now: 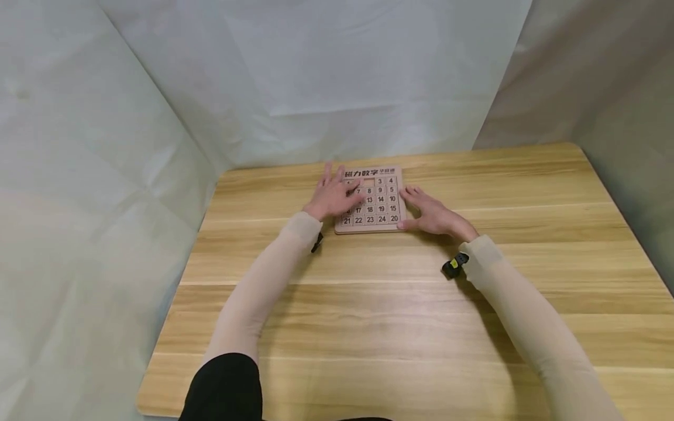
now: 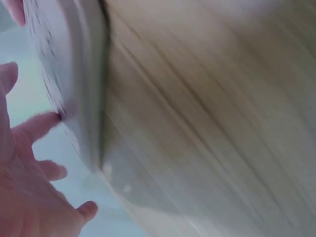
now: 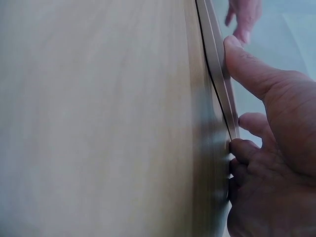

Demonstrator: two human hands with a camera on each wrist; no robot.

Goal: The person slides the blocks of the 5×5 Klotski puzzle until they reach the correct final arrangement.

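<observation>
The long pale wooden plank table (image 1: 368, 304) is carrying a square, light-wood numbered sliding-tile puzzle board (image 1: 380, 204) near its far edge. The left hand (image 1: 333, 197) is lying flat across the tiles, fingers spread, while the right hand (image 1: 429, 213) is bracing the board's right edge with relaxed, straight fingers. It is looking stiff, light and thin (likely slidey on that smooth top), so gripping opposite edges seems best.
</observation>
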